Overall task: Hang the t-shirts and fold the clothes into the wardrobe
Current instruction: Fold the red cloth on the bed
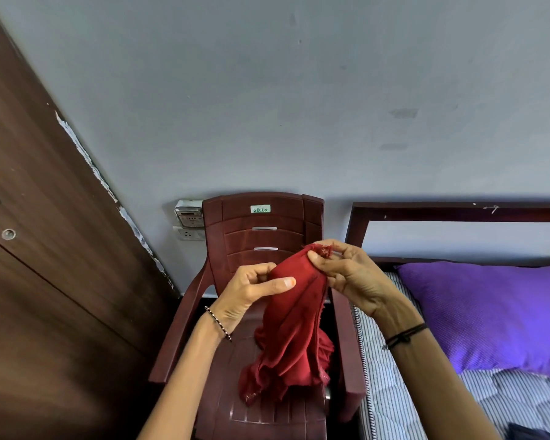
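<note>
Holds a red cloth [291, 328] up over the brown chair [235, 236], lower end hanging down to the seat. Grasps its upper fold with the left hand [248, 293], thumb across; pinches the top corner with the right hand [346, 274]. Wardrobe [45, 249] at left.

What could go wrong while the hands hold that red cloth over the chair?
1. The left hand and right hand pinch the red cloth only near its top, so it might slip out and drop.
2. The right hand holds a frayed-looking corner, and pulling there may fray it more.
3. The rest hangs bunched up low over the chair seat, so a fold started now would probably come out crooked and creased.
</note>
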### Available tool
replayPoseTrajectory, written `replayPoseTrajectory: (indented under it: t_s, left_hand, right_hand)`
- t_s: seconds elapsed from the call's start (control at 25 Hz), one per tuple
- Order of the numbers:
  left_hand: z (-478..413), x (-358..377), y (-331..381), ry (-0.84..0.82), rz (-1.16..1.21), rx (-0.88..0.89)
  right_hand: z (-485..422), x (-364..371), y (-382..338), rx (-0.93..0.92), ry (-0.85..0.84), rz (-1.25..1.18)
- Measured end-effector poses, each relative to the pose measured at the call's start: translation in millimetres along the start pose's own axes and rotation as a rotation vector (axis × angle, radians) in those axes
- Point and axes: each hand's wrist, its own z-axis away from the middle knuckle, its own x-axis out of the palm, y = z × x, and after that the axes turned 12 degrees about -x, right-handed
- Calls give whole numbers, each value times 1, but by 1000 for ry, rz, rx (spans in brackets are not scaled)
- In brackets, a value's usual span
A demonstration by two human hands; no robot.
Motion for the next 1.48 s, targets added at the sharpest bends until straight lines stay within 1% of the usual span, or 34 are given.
replayPoseTrajectory:
  t_s: [0.12,0.24,0.32,0.36,0.44,0.6,0.68,0.76,0.84,0.92,1.12,1.24,1.32,1.48]
  left_hand:
    - [2,-7,13,21,20,39]
    - [1,-13,28,8,-41,47]
    - [1,-16,36,-5,-80,53]
    - [0,-16,39,-10,-83,58]
    - [1,-17,45,3,-68,77]
    - [1,-17,52,3,2,112]
    - [1,-16,51,-8,63,116]
    - [0,-15,48,-13,170,129]
    - [1,-17,46,-5,271,147]
    - [5,-22,47,23,300,153]
    - [12,-30,53,54,251,146]
    - [9,-28,58,168,170,98]
    - [7,-29,60,245,171,73]
    - [11,-32,60,310,29,87]
  right_hand:
    - [-14,7,-8,-32,15,-37]
    - [-29,16,-17,-52,66,-33]
    - [-40,24,-24,-107,107,-13]
    - [-44,26,-28,-156,124,43]
    - [-53,29,-42,-285,121,238]
    - [-73,33,-78,-567,-10,699]
    - [-80,38,-88,-637,-32,807]
    - [-85,39,-89,-682,9,827]
    - [-89,36,-88,-716,89,822]
    - [-92,30,-87,-727,148,818]
    - [-96,27,-89,-726,174,785]
    - [-99,30,-94,-739,174,758]
    - [-101,30,-98,-749,179,747]
    - [-105,27,-101,-743,215,732]
